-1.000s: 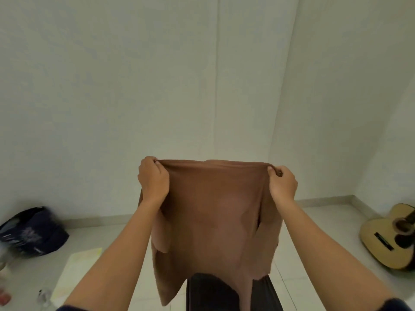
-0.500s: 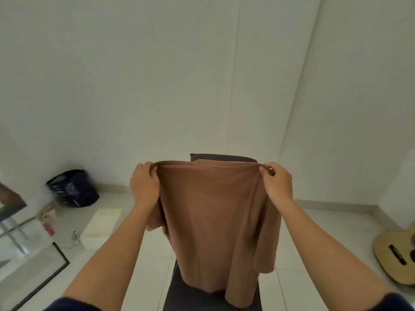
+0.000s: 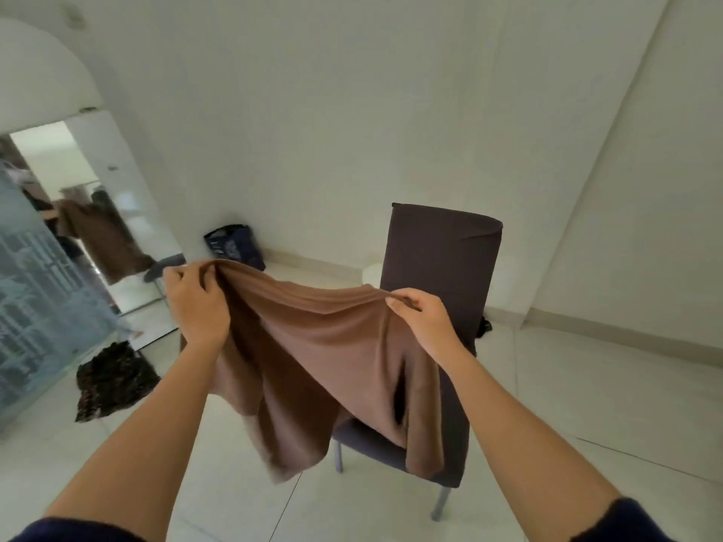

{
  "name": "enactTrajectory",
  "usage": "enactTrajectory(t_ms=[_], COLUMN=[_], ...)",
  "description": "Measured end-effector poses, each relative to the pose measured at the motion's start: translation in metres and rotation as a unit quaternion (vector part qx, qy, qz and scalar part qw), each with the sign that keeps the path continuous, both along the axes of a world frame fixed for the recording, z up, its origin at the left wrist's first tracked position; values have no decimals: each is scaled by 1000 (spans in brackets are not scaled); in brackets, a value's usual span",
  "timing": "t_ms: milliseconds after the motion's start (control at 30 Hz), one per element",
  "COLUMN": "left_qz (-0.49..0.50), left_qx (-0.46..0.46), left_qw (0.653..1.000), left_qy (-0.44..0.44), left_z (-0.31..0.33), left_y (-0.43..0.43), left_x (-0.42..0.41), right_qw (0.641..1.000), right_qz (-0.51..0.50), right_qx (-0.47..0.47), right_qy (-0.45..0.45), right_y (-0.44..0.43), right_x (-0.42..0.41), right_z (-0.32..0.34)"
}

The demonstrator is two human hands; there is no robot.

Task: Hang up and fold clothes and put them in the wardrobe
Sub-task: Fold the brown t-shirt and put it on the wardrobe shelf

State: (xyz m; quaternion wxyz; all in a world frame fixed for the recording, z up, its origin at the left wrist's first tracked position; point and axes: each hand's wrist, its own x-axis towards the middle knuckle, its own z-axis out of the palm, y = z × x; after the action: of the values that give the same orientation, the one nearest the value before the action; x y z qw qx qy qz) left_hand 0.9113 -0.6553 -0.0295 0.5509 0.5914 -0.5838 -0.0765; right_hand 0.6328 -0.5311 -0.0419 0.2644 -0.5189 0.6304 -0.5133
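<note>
A brown garment (image 3: 324, 354) is held up before a chair (image 3: 442, 252), its top edge gripped in the fingers of the left hand (image 3: 197, 303) and right hand (image 3: 424, 322); the edge is best drawn taut and level.

A plain brown shirt (image 3: 321, 346) is held up in the air by its top edge, one bunched corner gripped in the left hand (image 3: 197, 307) and the other pinched in the right hand (image 3: 424, 320). The cloth sags between them and falls in loose folds in front of a dark chair (image 3: 442, 252). A dark patterned garment (image 3: 113, 379) lies crumpled on the floor (image 3: 587, 404) to the left.
</note>
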Motion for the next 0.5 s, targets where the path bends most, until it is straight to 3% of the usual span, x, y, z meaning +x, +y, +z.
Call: enactTrajectory(t_ms=[167, 333, 500], left_qz=[30, -9, -40], left_qx=[16, 54, 132], left_qw=[999, 998, 990], left_qy=[-4, -18, -34], left_z=[-6, -41, -99], left_y=[21, 27, 23], left_x=[34, 12, -28], right_qw=[998, 989, 943], right_qz=[42, -73, -180], right_qx=[25, 90, 226], right_qy=[-27, 87, 167], right_y=[4, 23, 46], right_x=[24, -3, -36], right_z=[-23, -57, -107])
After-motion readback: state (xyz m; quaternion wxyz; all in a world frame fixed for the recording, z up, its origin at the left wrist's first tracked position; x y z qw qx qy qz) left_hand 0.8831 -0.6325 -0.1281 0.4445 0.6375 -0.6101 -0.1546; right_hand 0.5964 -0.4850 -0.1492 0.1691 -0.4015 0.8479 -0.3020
